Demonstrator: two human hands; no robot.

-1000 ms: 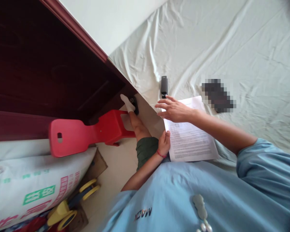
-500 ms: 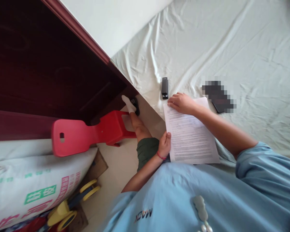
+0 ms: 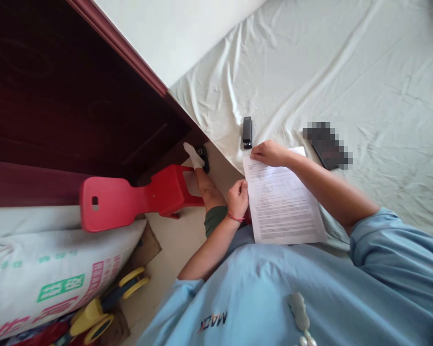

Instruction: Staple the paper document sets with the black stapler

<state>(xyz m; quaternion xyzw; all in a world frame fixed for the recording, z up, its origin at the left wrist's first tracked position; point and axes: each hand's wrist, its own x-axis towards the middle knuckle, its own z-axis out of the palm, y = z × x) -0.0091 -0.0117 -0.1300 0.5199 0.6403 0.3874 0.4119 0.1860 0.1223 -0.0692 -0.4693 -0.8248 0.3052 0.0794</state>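
A printed sheet of paper [image 3: 285, 206], possibly a stack, lies in front of my body. My left hand [image 3: 237, 198], with a red band at the wrist, is closed at the paper's left edge, thumb on top. My right hand [image 3: 270, 154] has its fingers curled down and pinched on the paper's top left corner. A black stapler [image 3: 247, 132] rests on the sheet-covered surface just beyond that corner, touched by neither hand. What lies under the paper is hidden.
A dark, partly blurred-out flat object [image 3: 327, 146] lies right of the paper on the pale bedsheet [image 3: 382, 86]. At left are a red plastic chair [image 3: 108, 204], a printed white sack [image 3: 50, 269] and a yellow-wheeled toy [image 3: 94, 317]. Dark red wood [image 3: 75, 96] stands behind.
My left hand has slid up along the paper's left edge, toward the top corner. My right hand's fingers have drawn in more tightly at the corner. The stapler stays put.
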